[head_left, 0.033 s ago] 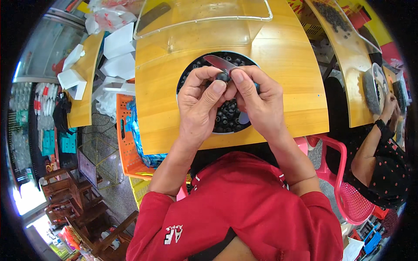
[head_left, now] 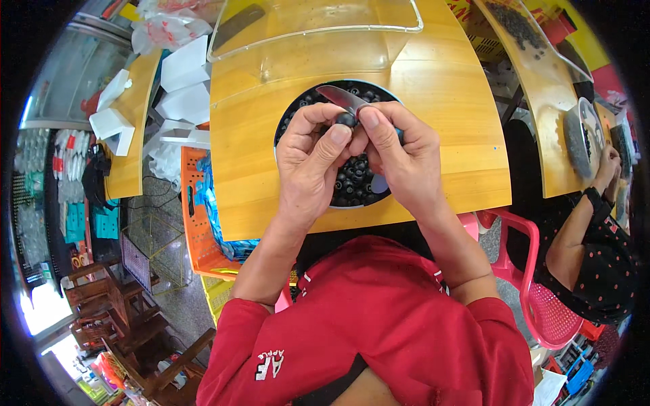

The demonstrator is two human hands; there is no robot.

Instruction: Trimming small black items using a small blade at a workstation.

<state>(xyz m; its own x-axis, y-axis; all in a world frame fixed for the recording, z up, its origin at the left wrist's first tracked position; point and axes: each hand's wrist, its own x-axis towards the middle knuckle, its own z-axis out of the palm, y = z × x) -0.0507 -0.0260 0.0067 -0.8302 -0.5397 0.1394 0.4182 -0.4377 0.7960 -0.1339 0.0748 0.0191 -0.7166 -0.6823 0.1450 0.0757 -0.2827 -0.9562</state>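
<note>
Over a round bowl on the wooden table, my two hands are close together. My left hand pinches a small, dark, round bead-like piece between thumb and fingers. My right hand is closed around a small knife. Its blade points up and to the left, just above the piece, and the right thumb lies at the blade's base. A bit of blue shows beside the right fingers. Many similar black round pieces fill the bowl, some with ring-shaped ends. My hands partly hide them.
A clear plastic bin stands at the table's far side. Left of the table are an orange crate and white boxes. A co-worker's arm is at another table on the right, near a pink chair.
My hands, the knife and the piece stay practically in place. The co-worker's hand at the right has shifted slightly.
</note>
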